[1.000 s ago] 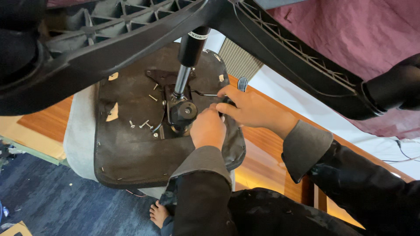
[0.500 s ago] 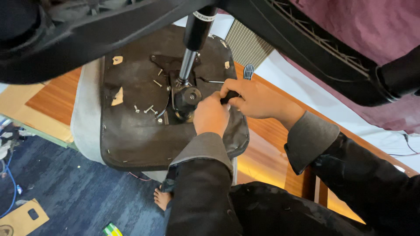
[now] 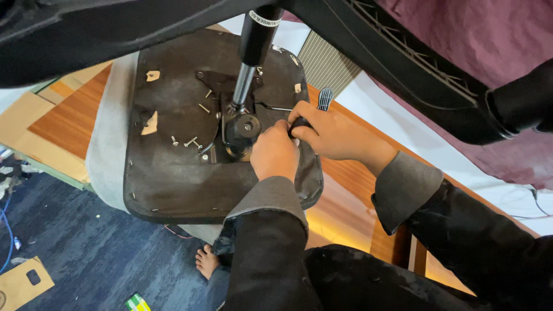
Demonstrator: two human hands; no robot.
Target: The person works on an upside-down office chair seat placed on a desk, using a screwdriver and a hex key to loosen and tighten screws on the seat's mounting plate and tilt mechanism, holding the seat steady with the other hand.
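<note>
Black seat underside: an upturned office chair seat (image 3: 173, 173) lies on a wooden surface (image 3: 63, 124), its dark fabric base facing up, grey padding showing along the left edge.
Metal plate: a dark mounting plate (image 3: 222, 95) sits at the middle of the seat base, with the gas cylinder (image 3: 245, 80) rising out of it toward the camera.
Chair legs: black star-base arms (image 3: 415, 63) cross the top of the view.
Left hand: the left hand (image 3: 275, 154) is curled, knuckles up, pressed against the round hub (image 3: 242, 131) at the foot of the cylinder; what it grips, I cannot tell.
Right hand: the right hand (image 3: 337, 135) is clenched around a black tool handle (image 3: 299, 124), just beside the left hand.
Lever: a thin metal lever with a ribbed black paddle (image 3: 325, 98) sticks out past the right hand's fingers.
Loose screws: several screws (image 3: 187, 141) lie on the seat base left of the hub.
Floor: blue carpet (image 3: 75, 247) below, with a bare foot (image 3: 206, 260) near the seat's edge.
</note>
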